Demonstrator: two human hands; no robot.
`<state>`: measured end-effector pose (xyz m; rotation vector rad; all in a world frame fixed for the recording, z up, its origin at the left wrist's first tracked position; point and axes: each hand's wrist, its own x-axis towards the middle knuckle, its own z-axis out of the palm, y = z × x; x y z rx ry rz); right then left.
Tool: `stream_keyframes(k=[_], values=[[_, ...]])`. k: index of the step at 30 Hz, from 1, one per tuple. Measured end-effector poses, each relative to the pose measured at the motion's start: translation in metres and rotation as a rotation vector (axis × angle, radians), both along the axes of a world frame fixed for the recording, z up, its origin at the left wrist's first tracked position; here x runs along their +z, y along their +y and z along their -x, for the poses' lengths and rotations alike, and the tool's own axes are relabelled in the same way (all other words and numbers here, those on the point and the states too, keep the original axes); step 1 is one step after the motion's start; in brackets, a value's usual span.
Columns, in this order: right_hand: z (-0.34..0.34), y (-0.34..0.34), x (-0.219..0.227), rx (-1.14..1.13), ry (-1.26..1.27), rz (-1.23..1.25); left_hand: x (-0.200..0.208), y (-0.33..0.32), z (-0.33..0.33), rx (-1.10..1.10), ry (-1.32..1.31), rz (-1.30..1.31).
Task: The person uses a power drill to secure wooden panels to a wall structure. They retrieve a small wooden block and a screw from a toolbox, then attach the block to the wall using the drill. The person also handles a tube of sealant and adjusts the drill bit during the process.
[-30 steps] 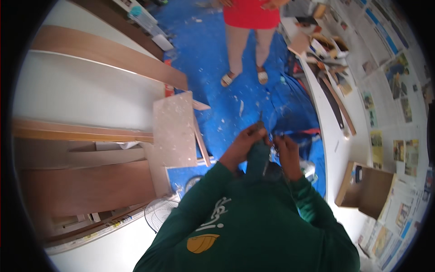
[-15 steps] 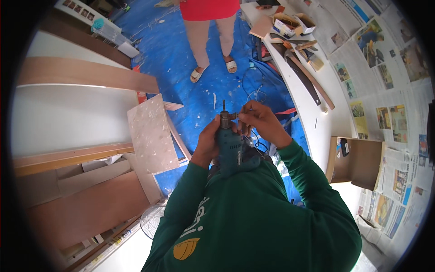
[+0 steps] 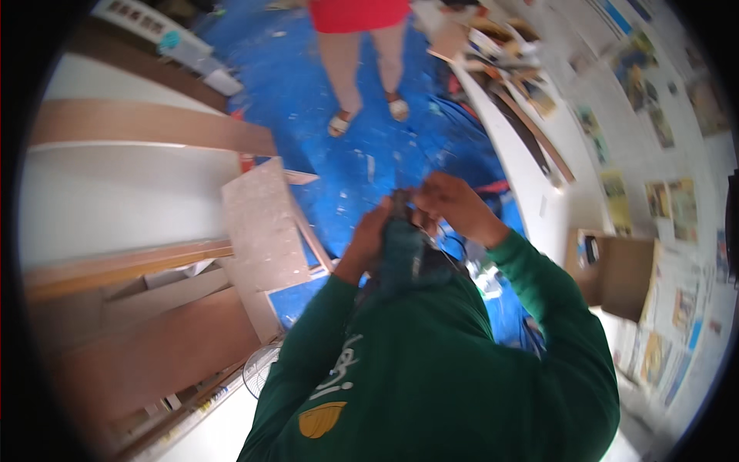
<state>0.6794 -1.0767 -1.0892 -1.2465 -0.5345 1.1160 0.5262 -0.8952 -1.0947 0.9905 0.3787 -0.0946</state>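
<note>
At about eight o'clock from a teal, plastic-bodied power drill (image 3: 402,256), a round, dark wire-guarded fan (image 3: 258,375) stands low; at nine sits a flat, paint-speckled, pinkish-brown board (image 3: 265,223). At eleven, a co-worker in a red garment (image 3: 360,17) and pale, open-toed sandals stands on a creased blue plastic floor sheet (image 3: 339,181), whose folds could trip a step.

The person's left hand (image 3: 368,240) wraps the drill's left side, near its dark metal chuck (image 3: 399,203). The drill lies at the waist, against a long-sleeved green shirt (image 3: 462,369); were the grip to loosen, it could slide off and drop toward the feet.

At one o'clock, the right hand (image 3: 456,206) has its fingers bunched at the chuck; blur hides whether they pinch anything. A bumped trigger, if power is connected, which cannot be told, could spin the chuck into those fingertips or wind in loose cloth.

At two, a long, dark-bladed handsaw (image 3: 527,140) lies on a white, flat-topped bench (image 3: 504,158), a cutting hazard for a careless reach. At three is a brown cardboard box (image 3: 630,277).
</note>
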Motion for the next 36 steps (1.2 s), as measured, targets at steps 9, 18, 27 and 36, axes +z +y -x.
stream_keyframes(k=[9, 18, 27, 36], values=[[0.006, 0.007, -0.018, -0.048, 0.185, 0.095, -0.042, -0.004, -0.003, -0.065, -0.163, 0.381], [-0.015, 0.012, -0.033, 0.240, -0.053, 0.021, -0.062, -0.009, 0.001, 0.093, -0.064, 0.202], [-0.033, 0.022, -0.053, 0.336, -1.849, 0.000, -0.111, 0.000, 0.001, 0.086, -0.032, -0.110], [0.001, -0.002, -0.027, -0.130, -1.433, 0.108, -0.071, -0.005, -0.008, -0.027, 0.148, 0.675]])
